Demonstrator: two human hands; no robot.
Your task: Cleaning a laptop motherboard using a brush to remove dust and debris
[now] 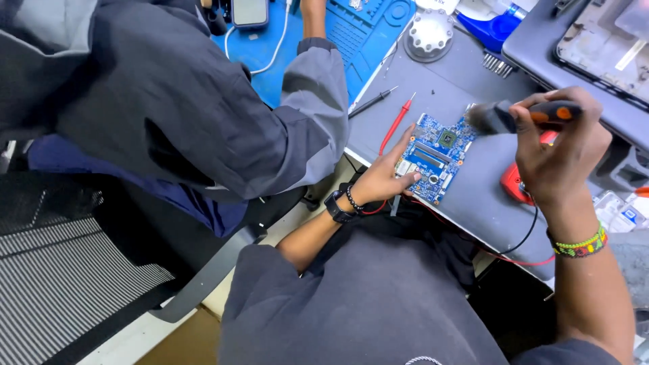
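Head view: left hand is lying mostly open, fingers spread, pressing down the near-left edge of a blue circuit board. Right hand is gripping closed around a brush with a black-and-orange handle, its blurred bristles hovering over the board's far corner. Board is resting on a grey work mat, a red probe lying just beside it. A co-worker's grey sleeve is reaching across a blue mat at left.

My one camera sits on my head, looking steeply down and close over my lap at the grey bench edge.
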